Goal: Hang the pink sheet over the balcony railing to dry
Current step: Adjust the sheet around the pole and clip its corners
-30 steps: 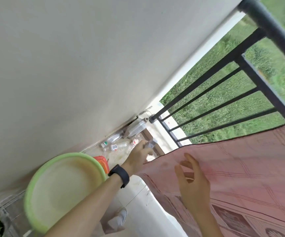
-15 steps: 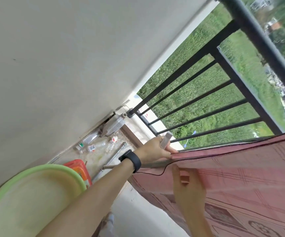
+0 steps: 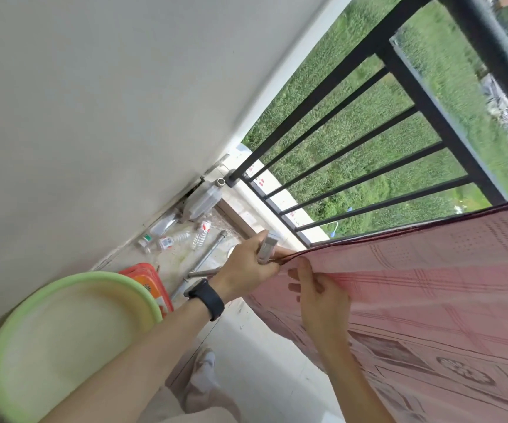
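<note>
Bright, soft daylight from beyond the railing [image 3: 411,87], no hard shadows, strongly tilted wide-angle view, motion blur on the green basin [image 3: 18,346], slight softness throughout

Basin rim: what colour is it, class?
The basin rim is light green, shown best in the head view.

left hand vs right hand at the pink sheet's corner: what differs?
The left hand grips a small grey clip at the corner of the pink sheet; the right hand pinches only cloth. The left wrist wears a black band; the right wrist is bare. The left hand is at the corner tip; the right hand is just behind it on the hem. Both are curled and close together.
</note>
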{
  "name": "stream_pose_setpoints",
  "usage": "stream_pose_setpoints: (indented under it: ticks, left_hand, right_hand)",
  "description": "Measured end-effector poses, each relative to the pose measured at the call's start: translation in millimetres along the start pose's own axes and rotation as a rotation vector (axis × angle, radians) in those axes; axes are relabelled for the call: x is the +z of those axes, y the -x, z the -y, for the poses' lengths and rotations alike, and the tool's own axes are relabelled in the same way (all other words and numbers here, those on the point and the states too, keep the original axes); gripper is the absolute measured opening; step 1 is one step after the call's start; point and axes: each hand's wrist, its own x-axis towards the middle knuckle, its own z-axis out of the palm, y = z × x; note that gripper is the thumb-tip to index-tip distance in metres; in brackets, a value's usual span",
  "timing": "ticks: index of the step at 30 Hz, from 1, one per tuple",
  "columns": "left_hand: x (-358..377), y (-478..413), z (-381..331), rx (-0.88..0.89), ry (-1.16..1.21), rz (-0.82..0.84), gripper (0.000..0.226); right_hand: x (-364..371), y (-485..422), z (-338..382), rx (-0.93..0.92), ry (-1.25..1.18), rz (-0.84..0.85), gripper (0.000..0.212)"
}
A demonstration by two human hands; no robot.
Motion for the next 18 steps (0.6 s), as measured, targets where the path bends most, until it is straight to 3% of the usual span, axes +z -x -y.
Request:
stream_pose_setpoints:
  ticks: [4, 7, 9, 11, 13, 15, 16, 18]
  left_hand:
    - [-2.0, 3.7, 6.1, -0.02, -0.027, -0.016, 0.038]
    - [2.0, -0.9, 9.0, 0.059, -0.224, -0.226, 0.032]
    - [3.9, -3.5, 10.6, 0.137, -0.246, -0.309, 0.037]
    - [5.5, -4.8, 10.3, 0.17, -0.286, -0.331, 0.044]
    - [8.8, -5.1, 10.7, 0.173, -0.322, -0.35, 0.044]
    - [14.2, -5.3, 11.2, 0.122, -0.279, -0.399, 0.044]
    - [17.4, -5.1, 12.9, 0.085, -0.241, -0.411, 0.043]
    - [22.9, -1.4, 19.2, 0.021, -0.144, -0.402, 0.038]
  right_hand:
    - [0.3, 14.9, 2.2, -0.052, -0.054, 0.069, 0.018]
    - [-2.6, 21.3, 10.2, -0.122, 0.016, 0.105, 0.012]
    - [-9.0, 24.7, 15.0, -0.267, 0.172, 0.041, 0.01]
    - [-17.5, 27.3, 24.4, -0.473, 0.371, -0.024, 0.014]
    - [-18.9, 22.1, 38.7, -0.551, 0.582, 0.038, 0.04]
    - [-12.6, 10.3, 52.0, -0.465, 0.825, 0.159, 0.064]
    - [-9.0, 4.1, 56.1, -0.395, 0.908, 0.188, 0.066]
    - [-2.6, -4.7, 57.3, -0.356, 0.991, 0.145, 0.039]
